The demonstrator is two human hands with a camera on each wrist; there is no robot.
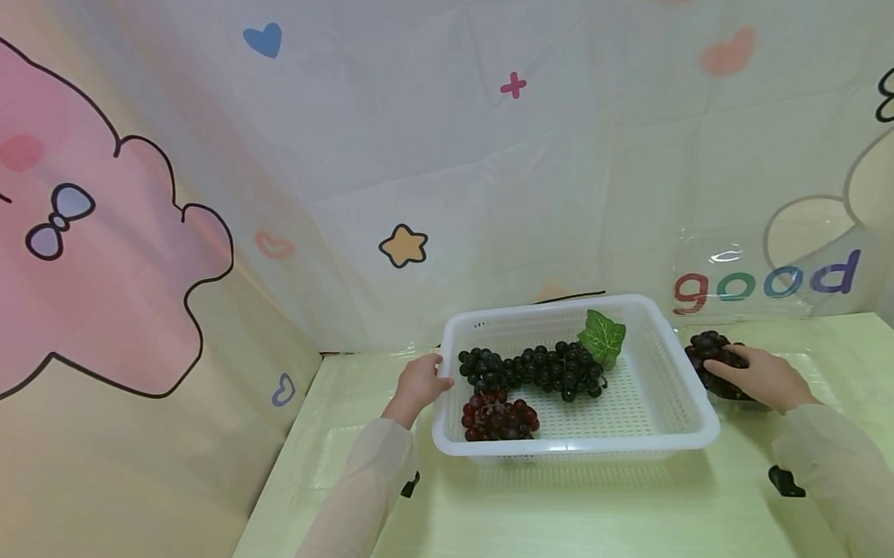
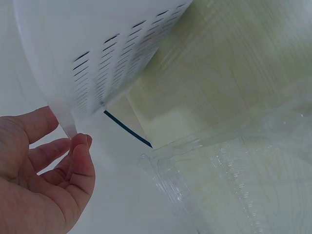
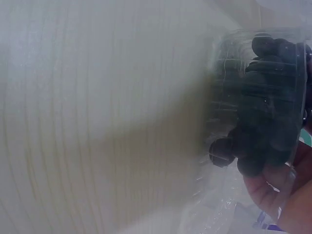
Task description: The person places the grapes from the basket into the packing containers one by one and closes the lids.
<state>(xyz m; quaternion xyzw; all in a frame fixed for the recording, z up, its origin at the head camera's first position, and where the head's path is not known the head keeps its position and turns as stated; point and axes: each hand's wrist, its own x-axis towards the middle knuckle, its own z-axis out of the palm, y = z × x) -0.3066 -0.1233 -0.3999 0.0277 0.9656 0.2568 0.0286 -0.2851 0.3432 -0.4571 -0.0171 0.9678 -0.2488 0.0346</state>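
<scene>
A: Where to look for the dark grapes (image 1: 708, 344)?

B: At the right of the head view, just past the right side of the white basket (image 1: 577, 446), heaped in a clear tub (image 3: 222, 90).

A: And in the right hand (image 1: 771, 376)?

B: Gripping those dark grapes, fingers curled round the near side of the bunch. Visible also through the tub wall, at the lower right of the right wrist view. Cannot tell how firm a squeeze.

A: Likely to handle how?

B: Fairly light, probably, but floppy, and apt to swing or trail. Smooth and round, so perhaps slippery. Real or artificial, hard to say; best treated as easily bruised. Better to take hold round the thick middle than by a single grape.

A: And the tub?

B: Thin-looking, probably flimsy, likely to bend under a pinch or drag along with the bunch.

A: What about the left hand (image 1: 419, 385)?

B: Pinching the basket's left rim between thumb and fingers. Stiff-looking plastic, probably light enough to tip or slide.

A: Anything inside?

B: Black grapes (image 1: 561, 369) across the middle, red grapes (image 1: 499, 418) toward the lower left corner, a green leaf (image 1: 602, 338) at the upper right.

A: In the way?

B: Only the basket's raised right wall, between tub and black grapes. Underneath, a pale bench (image 1: 544, 522); behind, a printed sheet (image 1: 488, 187).
</scene>
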